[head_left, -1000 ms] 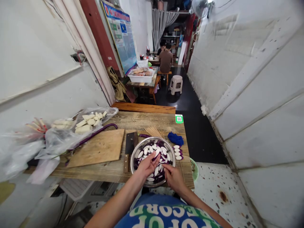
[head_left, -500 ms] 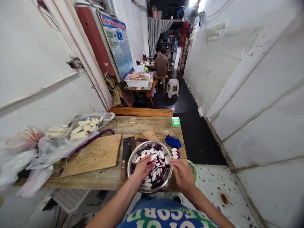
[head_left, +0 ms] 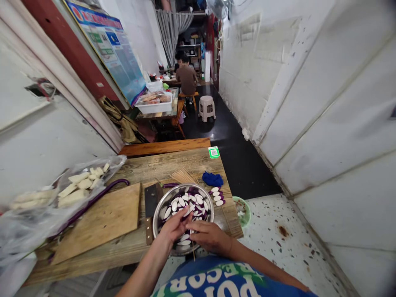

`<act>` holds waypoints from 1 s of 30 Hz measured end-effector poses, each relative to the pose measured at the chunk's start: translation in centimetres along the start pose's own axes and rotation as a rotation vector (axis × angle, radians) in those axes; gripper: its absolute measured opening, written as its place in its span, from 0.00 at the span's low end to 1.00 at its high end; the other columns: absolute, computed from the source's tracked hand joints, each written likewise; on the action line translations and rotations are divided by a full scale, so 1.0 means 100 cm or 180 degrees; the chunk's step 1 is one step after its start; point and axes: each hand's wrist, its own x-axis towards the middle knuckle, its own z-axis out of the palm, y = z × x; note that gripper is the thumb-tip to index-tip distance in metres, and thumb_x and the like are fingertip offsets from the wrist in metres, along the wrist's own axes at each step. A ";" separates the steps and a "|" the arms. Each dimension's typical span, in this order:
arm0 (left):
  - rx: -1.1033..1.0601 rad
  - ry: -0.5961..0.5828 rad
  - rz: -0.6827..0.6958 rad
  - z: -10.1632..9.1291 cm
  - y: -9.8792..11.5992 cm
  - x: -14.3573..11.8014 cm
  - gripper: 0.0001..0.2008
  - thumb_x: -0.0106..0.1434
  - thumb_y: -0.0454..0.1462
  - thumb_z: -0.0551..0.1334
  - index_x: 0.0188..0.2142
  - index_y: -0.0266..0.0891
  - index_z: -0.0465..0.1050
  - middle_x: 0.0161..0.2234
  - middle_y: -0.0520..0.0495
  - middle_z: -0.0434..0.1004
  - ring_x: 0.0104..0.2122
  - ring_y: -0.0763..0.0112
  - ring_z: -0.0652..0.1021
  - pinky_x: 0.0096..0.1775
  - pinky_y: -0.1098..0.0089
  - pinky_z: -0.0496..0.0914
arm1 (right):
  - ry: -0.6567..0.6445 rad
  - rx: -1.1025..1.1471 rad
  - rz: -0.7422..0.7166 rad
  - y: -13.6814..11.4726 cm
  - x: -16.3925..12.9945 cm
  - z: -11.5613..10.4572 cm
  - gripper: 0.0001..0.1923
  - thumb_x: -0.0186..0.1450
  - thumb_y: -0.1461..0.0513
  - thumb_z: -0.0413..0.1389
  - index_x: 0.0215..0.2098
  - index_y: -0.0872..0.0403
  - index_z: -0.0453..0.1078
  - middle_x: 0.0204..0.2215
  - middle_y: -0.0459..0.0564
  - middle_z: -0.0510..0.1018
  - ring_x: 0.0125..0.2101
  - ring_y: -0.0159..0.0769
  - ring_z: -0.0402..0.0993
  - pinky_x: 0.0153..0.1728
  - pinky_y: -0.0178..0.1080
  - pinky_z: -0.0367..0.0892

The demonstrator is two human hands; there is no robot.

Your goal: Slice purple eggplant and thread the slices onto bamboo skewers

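Over a steel bowl (head_left: pixel 155 220) of purple-edged eggplant slices (head_left: pixel 198 199), my left hand (head_left: pixel 173 227) pinches one white-faced eggplant slice (head_left: pixel 188 212). My right hand (head_left: pixel 212 237) is close against it, its fingers closed round a thin bamboo skewer (head_left: pixel 194 251) whose lower end points toward my shirt. Whether the skewer pierces the slice is hard to see behind the fingers. Right of the bowl, several eggplant slices (head_left: pixel 218 197) lie in a row. Behind it are a fan of loose skewers (head_left: pixel 185 176) and a bunched blue cloth (head_left: pixel 212 179).
Left of the bowl lie a cleaver (head_left: pixel 153 202) and a wooden cutting board (head_left: pixel 108 225). A long eggplant (head_left: pixel 89 206) and plastic bags with pale chunks (head_left: pixel 82 183) are beyond. A green bin (head_left: pixel 244 212) stands by the table's right edge. Farther off, a person (head_left: pixel 187 78) sits near a stool (head_left: pixel 206 108).
My right hand has come from the bowl's right rim over to my left hand, bringing the skewer to the slice. The camera view has swung to the right.
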 end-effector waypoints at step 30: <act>-0.0588 0.0302 0.0910 0.005 0.023 -0.011 0.05 0.55 0.25 0.58 0.32 0.32 0.67 0.29 0.43 0.75 0.29 0.68 0.77 0.33 0.69 0.74 | 0.0091 -0.0093 0.1488 0.003 -0.038 0.005 0.21 0.63 0.65 0.42 0.53 0.50 0.60 0.42 0.51 0.74 0.39 0.35 0.72 0.39 0.37 0.67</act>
